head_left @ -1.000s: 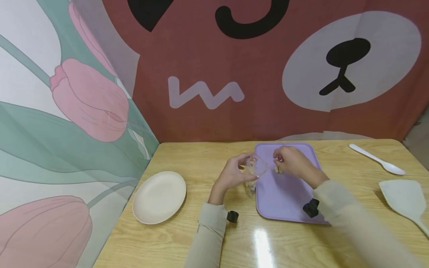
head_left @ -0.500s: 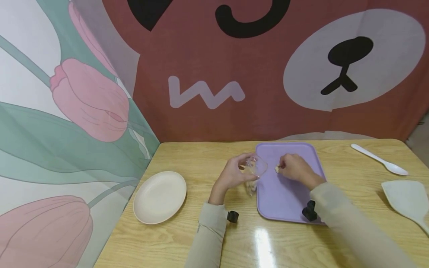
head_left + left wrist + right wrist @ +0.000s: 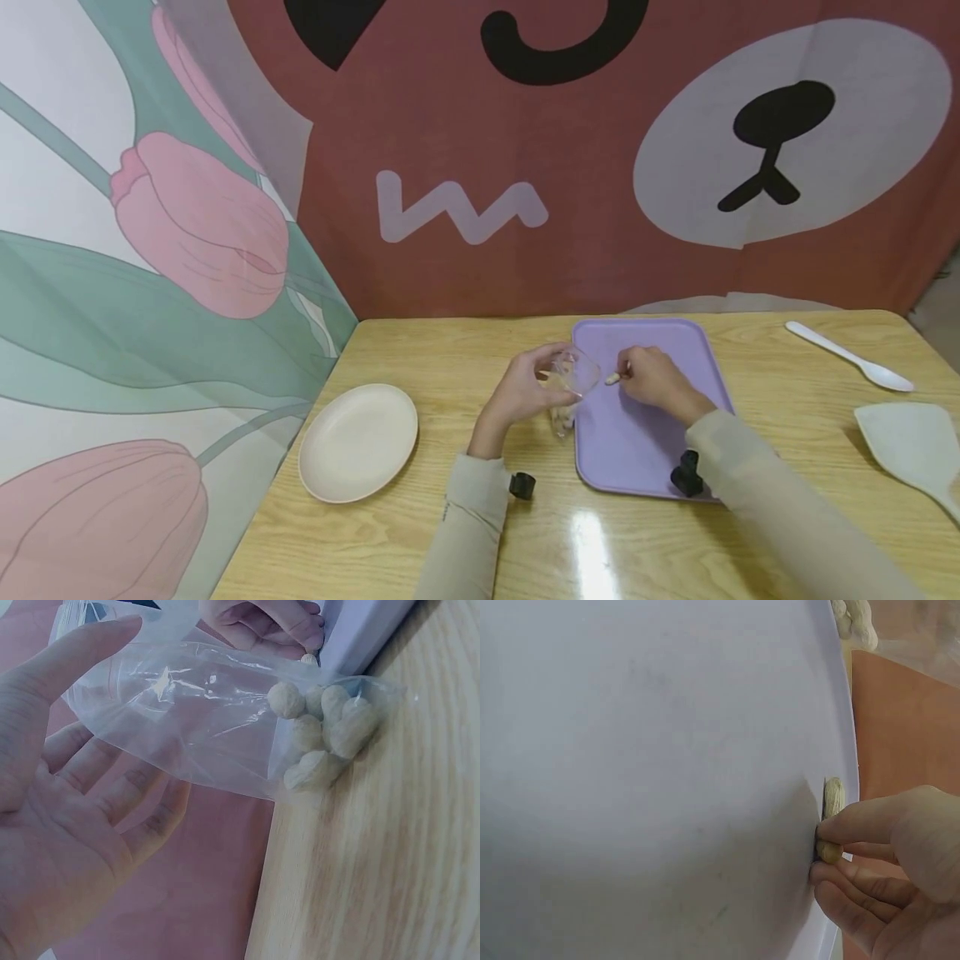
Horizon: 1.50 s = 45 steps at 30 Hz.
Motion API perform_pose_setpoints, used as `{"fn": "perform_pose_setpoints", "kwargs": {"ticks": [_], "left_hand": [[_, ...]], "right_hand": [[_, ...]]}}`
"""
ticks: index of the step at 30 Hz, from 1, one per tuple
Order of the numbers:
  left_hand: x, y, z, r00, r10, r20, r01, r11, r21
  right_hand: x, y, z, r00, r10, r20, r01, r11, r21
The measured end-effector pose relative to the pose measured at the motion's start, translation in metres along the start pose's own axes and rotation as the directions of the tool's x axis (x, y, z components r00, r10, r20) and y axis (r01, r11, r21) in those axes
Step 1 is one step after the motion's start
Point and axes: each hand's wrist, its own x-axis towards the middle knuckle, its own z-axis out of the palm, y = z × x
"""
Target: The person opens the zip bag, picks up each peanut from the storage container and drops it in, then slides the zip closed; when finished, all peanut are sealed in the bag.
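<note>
My left hand (image 3: 521, 387) grips a clear zip bag (image 3: 202, 712) by its mouth, thumb and fingers spread apart around the opening. Several peanuts (image 3: 322, 731) lie at the bag's bottom, low beside the tray's left edge. Over the purple tray (image 3: 630, 454), my right hand (image 3: 656, 379) pinches an unshelled peanut (image 3: 832, 796) between thumb and fingers. From the head view, this peanut's tip points left, a short way from the bag's mouth. The right wrist view has it close to the tray's rim.
A round cream plate (image 3: 357, 443) stands on the wooden table (image 3: 337, 550) at the left. To the right of the tray lie a white spoon (image 3: 851, 357) and a broad white spatula (image 3: 903, 446). Printed cloth (image 3: 465, 275) hangs behind the table.
My right hand has come down and picked up a peanut from the tray, then turned it toward the bag. The left hand and bag have hardly moved.
</note>
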Motion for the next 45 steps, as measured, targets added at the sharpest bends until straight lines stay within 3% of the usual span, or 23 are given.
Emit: {"fn": "perform_pose_setpoints", "kwargs": {"ticks": [8,12,22,31,45], "left_hand": [[0.001,-0.001,0.0,1.0,0.003,-0.01,-0.003,1.0,0.0],[0.0,-0.001,0.0,1.0,-0.003,-0.013,0.003,1.0,0.001],[-0.001,-0.001,-0.002,1.0,-0.008,-0.007,0.008,1.0,0.007],[-0.002,0.0,-0.005,1.0,0.014,0.012,-0.014,1.0,0.005],[-0.002,-0.001,-0.005,1.0,0.02,0.011,-0.02,1.0,-0.021]], "right_hand": [[-0.003,0.003,-0.015,0.999,0.039,-0.012,-0.039,0.999,0.007],[0.001,-0.004,-0.032,0.999,0.013,-0.052,-0.013,1.0,-0.001],[0.008,-0.073,-0.067,0.972,-0.169,-0.165,0.176,0.984,0.029],[0.004,-0.111,-0.059,0.957,-0.283,-0.066,0.287,0.956,0.054],[0.001,-0.114,-0.053,0.955,-0.288,-0.063,0.292,0.955,0.06]]}}
